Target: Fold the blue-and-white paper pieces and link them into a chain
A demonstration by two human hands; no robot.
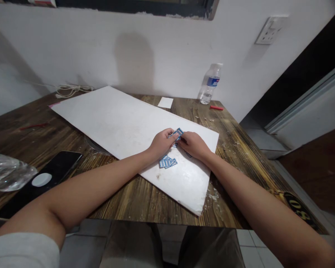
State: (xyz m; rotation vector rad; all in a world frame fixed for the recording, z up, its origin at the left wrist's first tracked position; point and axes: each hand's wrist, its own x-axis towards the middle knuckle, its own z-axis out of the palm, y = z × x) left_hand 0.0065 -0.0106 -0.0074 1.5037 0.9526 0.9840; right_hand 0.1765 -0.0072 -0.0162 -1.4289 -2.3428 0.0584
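Between the thumb and fingers of my left hand [162,143] is a small flat piece with blue borders and pale panels [179,131]. My right hand [195,144] meets it from the right, fingers curled in at the piece's edge; what they grip is hidden. Just below my left hand, several similar blue-bordered pieces [167,162] lie overlapping on a white board [123,123]. Another blue-edged piece [188,155] shows partly under my right hand. The board lies at a slant across the dark wooden table.
A water bottle [210,85] stands by the wall, with a red stick-like object [216,108] beside it. A white card [165,102] lies behind the board. At left are a black phone-like slab [60,167], a crumpled clear plastic bag [8,169] and a white cable [72,89].
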